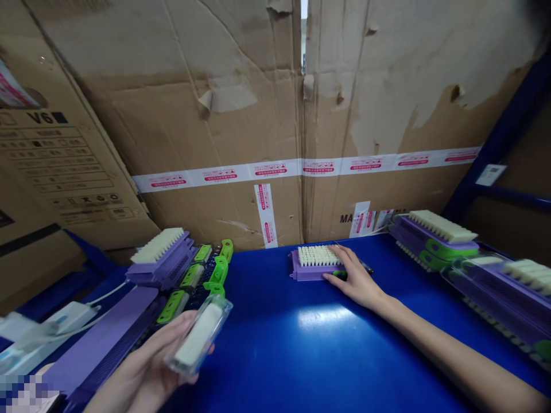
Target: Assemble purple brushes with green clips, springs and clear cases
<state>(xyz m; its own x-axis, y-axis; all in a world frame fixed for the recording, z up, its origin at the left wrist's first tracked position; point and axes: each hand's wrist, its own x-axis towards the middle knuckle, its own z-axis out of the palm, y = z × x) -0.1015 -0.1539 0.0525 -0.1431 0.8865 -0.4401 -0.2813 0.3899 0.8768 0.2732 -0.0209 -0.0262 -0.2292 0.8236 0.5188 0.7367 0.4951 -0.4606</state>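
My left hand (159, 350) is closed around a clear plastic case (199, 334) with a cream block inside, held tilted above the table's near left part. My right hand (355, 275) reaches across to a purple block with cream bristle-like rows on top (316, 264). Its thumb lies at the front and its fingers lie over the top at the right end. A dark, thin item (368, 267) shows just behind that hand, too small to name. Left of centre stand several bright green clip-shaped parts (217, 274) and green-ended clear cases (174, 306).
Blue table (275, 355) below; cardboard walls (224, 126) with printed tape behind. At left are a purple tray with a cream top (159, 261), a long purple piece (103, 338) and a white power strip (64, 327) with cables. Purple-and-green stacks (434, 241) line the right, beside a blue post (495, 132).
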